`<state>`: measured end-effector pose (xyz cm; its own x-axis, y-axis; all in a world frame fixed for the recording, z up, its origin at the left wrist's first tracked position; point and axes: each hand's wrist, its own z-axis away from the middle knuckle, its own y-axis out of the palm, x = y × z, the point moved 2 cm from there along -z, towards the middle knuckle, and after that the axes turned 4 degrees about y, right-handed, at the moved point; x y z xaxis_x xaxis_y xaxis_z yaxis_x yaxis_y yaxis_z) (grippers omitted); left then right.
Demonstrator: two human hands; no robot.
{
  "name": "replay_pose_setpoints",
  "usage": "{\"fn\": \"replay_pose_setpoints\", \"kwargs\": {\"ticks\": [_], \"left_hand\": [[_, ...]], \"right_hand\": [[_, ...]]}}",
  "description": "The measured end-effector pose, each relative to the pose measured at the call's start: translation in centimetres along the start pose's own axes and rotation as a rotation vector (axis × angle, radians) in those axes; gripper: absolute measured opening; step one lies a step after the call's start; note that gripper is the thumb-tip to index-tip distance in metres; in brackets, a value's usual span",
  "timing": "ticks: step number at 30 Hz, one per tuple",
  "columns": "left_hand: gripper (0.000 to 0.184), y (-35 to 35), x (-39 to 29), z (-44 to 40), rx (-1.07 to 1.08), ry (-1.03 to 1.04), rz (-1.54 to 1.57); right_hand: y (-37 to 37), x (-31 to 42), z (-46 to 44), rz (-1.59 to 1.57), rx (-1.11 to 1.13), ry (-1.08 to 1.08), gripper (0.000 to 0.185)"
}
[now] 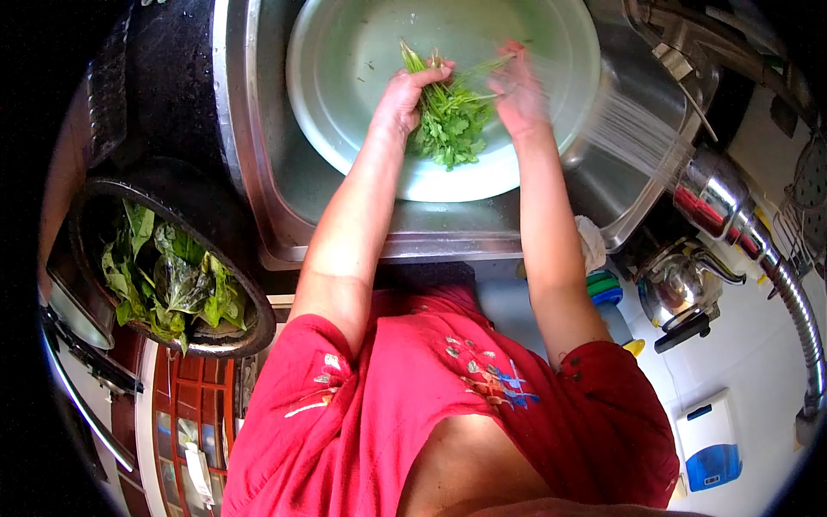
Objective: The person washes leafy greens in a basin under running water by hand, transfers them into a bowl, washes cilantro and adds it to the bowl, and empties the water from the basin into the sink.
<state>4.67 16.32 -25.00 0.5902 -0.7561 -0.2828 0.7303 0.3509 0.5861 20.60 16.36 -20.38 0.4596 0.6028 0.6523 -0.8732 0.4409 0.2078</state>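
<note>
My left hand (405, 96) is closed around the stems of a bunch of cilantro (450, 129), thumb across the top. Its leaves hang over the near part of a large pale-green basin (332, 129). My right hand (519, 93) is at the bunch's right side, smeared by motion. A few thin stems run to its fingertips, which look pinched on them. Water sprays from a chrome shower head (713, 183) at the right, toward my right hand and the basin. The basin stands in a steel sink (284, 226), with small green bits inside it.
Left of the sink, a dark round pot (258, 314) holds large green leaves (177, 276). At the right are a metal hose (797, 336), a shiny kettle (676, 289) and a white-and-blue box (711, 444). A whitish cloth (591, 244) lies by the sink's front edge.
</note>
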Motion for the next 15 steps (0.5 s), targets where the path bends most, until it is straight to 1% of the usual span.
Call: {"fn": "replay_pose_setpoints", "kwargs": {"ticks": [2, 5, 7, 9, 11, 14, 15], "left_hand": [[0.024, -0.2, -0.2, -0.1, -0.014, 0.008, 0.025], [0.026, 0.2, -0.8, 0.4, -0.004, -0.009, 0.130], [0.028, -0.6, -0.6, -0.2, -0.017, 0.016, 0.070], [0.030, -0.9, -0.5, -0.4, -0.035, 0.039, -0.015], [0.033, -0.7, -0.7, -0.2, -0.056, 0.059, -0.128], [0.034, -0.9, -0.8, -0.4, -0.063, 0.052, -0.051], [0.034, -0.8, -1.1, -0.2, -0.078, 0.057, -0.050]], "right_hand": [[-0.4, -0.2, -0.4, -0.264, -0.058, 0.055, 0.025], [-1.6, -0.5, -0.9, -0.253, -0.126, -0.002, 0.024], [-2.7, 0.1, -0.8, 0.038, 0.003, -0.183, 0.023], [-3.7, 0.8, -0.6, -0.084, 0.218, -0.203, 0.022], [-4.5, 1.7, 0.0, -0.625, 0.511, -0.054, 0.021], [-6.7, 3.2, 0.0, -0.397, 0.517, -0.024, 0.020], [-6.2, 3.3, 0.1, -0.153, 0.371, -0.021, 0.021]]}}
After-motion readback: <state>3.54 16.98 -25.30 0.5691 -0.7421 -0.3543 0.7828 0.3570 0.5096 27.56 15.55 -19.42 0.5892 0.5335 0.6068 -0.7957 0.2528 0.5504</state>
